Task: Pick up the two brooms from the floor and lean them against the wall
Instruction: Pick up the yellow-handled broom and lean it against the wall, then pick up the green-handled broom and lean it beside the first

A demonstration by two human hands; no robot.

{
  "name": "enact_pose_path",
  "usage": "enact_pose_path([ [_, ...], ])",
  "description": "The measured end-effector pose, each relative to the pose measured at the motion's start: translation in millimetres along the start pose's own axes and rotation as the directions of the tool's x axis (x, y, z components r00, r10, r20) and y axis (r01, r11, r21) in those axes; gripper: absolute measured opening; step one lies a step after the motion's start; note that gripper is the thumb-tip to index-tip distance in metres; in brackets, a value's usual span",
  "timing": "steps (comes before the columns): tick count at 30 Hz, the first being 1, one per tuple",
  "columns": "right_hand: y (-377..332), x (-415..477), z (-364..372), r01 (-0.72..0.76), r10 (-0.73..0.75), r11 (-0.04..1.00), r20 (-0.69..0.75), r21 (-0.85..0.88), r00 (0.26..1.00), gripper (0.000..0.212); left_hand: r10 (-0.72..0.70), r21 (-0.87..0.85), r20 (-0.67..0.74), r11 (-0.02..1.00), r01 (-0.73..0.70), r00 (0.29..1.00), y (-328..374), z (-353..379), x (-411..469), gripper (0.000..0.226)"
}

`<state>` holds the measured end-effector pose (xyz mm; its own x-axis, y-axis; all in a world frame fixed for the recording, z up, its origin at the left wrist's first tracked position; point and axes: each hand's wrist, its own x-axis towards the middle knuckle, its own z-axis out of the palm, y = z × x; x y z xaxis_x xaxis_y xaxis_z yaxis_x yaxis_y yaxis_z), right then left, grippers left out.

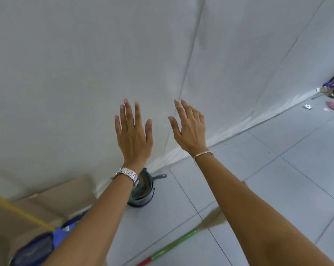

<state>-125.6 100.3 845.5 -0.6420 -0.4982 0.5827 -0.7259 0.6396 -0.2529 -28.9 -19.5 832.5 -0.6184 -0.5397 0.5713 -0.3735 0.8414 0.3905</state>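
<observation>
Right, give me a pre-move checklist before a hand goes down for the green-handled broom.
1. Left hand free: ok, fingers spread, holding nothing.
2. Right hand free: ok, open and empty.
3. Green-handled broom located: ok, lying on the floor tiles below the right forearm, which covers part of its straw head.
4. Second broom located: cannot tell; a yellow stick slants at lower left, but its head is not clearly seen.
5. Wall free for leaning: ok, bare ahead of the hands.
6. Path clear: not ok, a dark bucket sits at the wall's base.
</observation>
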Motion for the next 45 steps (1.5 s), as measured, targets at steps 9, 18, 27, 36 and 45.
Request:
enact_pose_path([
  [9, 139.1, -173.8, 165.1, -0.115, 0.075, 0.992, 0.526, 0.044, 0.847, 0.049, -0.256, 0.082, 0.392, 0.966, 0.244, 0.884, -58.9, 189.6, -202.2, 0.061],
  [18, 218.1, -375.6, 366.7, -0.125, 0.085, 0.992, 0.828, -0.017, 0.554, 0.050, -0.632, 0.268, 0.540, 0.755, 0.599, 0.556, -162.6, 361.9, -428.5, 0.067],
  [27, 251.9, -536.5, 539.9, -0.084, 0.028, 0.996, 0.968, -0.007, 0.248, 0.052, -0.936, 0.107, 0.217, -0.261, 0.959, -0.279, -242.0, 493.1, -584.3, 0.075],
  [36, 256.2, -597.3, 581.5, 0.129, -0.080, 0.990, 0.988, 0.063, 0.135, 0.036, -0.620, -0.115, 0.494, -0.742, 0.661, -0.609, -274.4, 529.4, -611.7, 0.053],
  [45, 234.8, -515.3, 562.6, 0.065, -0.071, 0.996, 0.960, 0.056, 0.272, 0.023, -0.823, -0.476, 0.406, -0.562, 0.676, -0.398, -258.3, 505.8, -523.2, 0.052],
])
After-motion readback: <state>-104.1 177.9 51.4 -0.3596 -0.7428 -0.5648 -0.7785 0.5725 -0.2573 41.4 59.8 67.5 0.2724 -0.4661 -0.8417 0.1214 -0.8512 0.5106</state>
